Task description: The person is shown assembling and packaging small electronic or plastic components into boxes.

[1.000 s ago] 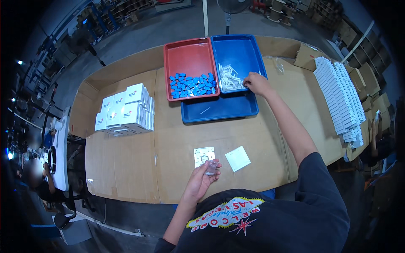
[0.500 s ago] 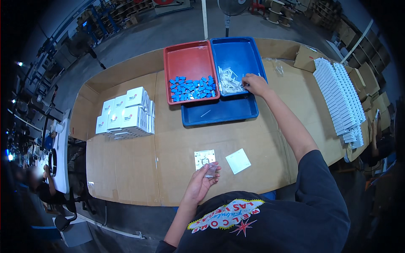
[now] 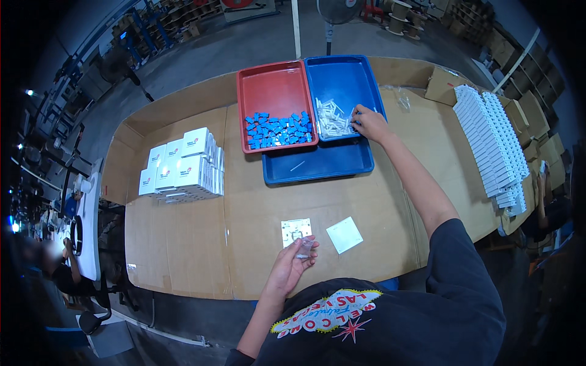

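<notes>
My left hand (image 3: 288,264) is closed on a small clear plastic bag (image 3: 306,247), near the front edge of the cardboard-covered table. Just beyond it lies a white square plate with cut-outs (image 3: 294,228), partly covered by my fingers. To the right is a plain white square plate (image 3: 345,235), lying flat. My right arm reaches far forward, and my right hand (image 3: 368,124) is over the right side of a blue tray (image 3: 342,72). Its fingers are pinched together beside a heap of thin whitish pieces (image 3: 332,120); what they hold is too small to make out.
A red tray (image 3: 272,83) holds many blue plastic parts (image 3: 278,130). Both trays rest partly over a lower blue tray (image 3: 320,169) with one thin strip (image 3: 297,165). White boxes (image 3: 183,168) stand stacked at left, rows of white plates (image 3: 491,146) at right. Cardboard walls (image 3: 177,100) rim the table.
My right hand has shifted slightly among the whitish pieces, its fingers still pinched. The left hand keeps the plastic bag in almost the same place.
</notes>
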`<action>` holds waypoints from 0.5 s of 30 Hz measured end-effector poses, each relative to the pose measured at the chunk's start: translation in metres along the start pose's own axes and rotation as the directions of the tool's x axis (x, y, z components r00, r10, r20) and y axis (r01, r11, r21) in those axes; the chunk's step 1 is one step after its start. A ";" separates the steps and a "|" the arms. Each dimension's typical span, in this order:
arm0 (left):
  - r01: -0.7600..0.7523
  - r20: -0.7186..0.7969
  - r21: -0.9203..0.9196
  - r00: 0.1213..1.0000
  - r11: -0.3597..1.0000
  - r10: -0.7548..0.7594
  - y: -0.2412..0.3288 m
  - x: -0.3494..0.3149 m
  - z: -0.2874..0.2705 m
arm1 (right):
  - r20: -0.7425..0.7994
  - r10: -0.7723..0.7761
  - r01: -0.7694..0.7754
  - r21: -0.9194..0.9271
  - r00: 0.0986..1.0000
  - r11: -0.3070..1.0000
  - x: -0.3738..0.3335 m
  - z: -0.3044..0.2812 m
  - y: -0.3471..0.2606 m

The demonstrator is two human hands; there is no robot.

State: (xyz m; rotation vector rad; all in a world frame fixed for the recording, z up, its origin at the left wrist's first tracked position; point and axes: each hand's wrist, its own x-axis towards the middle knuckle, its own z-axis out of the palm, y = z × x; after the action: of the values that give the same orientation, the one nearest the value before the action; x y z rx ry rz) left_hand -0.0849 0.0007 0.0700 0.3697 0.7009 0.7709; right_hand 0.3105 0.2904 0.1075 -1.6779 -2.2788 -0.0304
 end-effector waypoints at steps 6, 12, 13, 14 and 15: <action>0.000 -0.016 0.002 1.000 1.000 0.000 0.001 -0.001 -0.001 | 0.011 0.014 -0.015 0.032 1.000 0.999 0.005 0.003 0.001; 0.005 0.015 -0.071 1.000 0.997 -0.004 0.001 0.001 0.000 | 0.046 0.078 -0.081 0.067 0.996 0.994 -0.001 0.011 0.015; 0.001 0.016 -0.072 1.000 0.997 0.000 0.001 0.000 0.000 | 0.044 0.073 -0.076 0.066 0.996 0.995 -0.002 0.012 0.017; -0.002 0.016 -0.088 1.000 0.996 0.003 0.001 -0.002 0.000 | -0.125 0.024 -0.016 0.062 0.992 0.998 -0.005 0.011 0.021; -0.003 0.018 -0.103 1.000 0.995 0.005 0.001 -0.002 0.000 | -0.289 -0.025 0.041 0.047 0.957 0.998 -0.007 0.011 0.025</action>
State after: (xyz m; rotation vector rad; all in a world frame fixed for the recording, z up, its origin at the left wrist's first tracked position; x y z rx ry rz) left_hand -0.0866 0.0001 0.0717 0.2841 0.6410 0.8030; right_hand 0.3329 0.2937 0.0909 -1.4991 -2.0709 -0.2074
